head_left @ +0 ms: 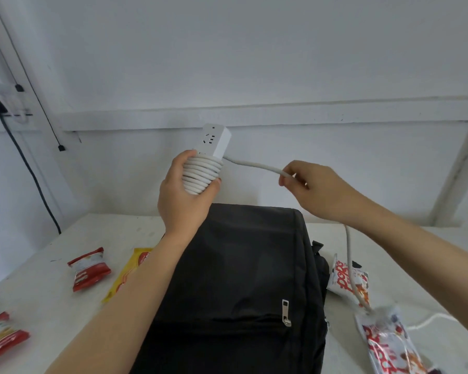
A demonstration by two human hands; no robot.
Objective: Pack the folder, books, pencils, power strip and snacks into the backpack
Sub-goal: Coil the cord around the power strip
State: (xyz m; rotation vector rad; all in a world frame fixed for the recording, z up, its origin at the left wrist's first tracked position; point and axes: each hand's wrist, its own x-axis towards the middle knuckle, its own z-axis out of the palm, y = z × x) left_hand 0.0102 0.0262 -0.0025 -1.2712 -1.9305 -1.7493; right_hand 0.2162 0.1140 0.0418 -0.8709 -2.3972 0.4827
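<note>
The power strip (214, 141) is held up in the air above the far end of the backpack (241, 279), its long axis close to upright and leaning a little to the right, socket face toward the camera. The left hand (181, 195) grips its lower half, fingers and thumb curled round the coil (201, 174) of white cord already wound there.

From the top edge of the coil a free run of cord (254, 166) stretches rightward and slightly down to the right hand (314, 184), which pinches it between thumb and fingertips. Past that hand the slack drops beneath the wrist to the counter (52, 244), crossing a white-and-red snack packet (346, 279) and reaching a second one (384, 344); its far end is blurred.

The next turn depends on that line. The strip lies to the left of the right hand and a touch higher, so the right hand would likely carry the cord round the strip's upright body while the left keeps the coil clamped. The slack trailing over the packets could drag them.

The backpack lies flat on the counter directly below both hands; its front pocket looks closed, with the zipper pull (286, 311) lying on it. A red packet (89, 268) and a yellow packet (127, 271) sit to its left.
</note>
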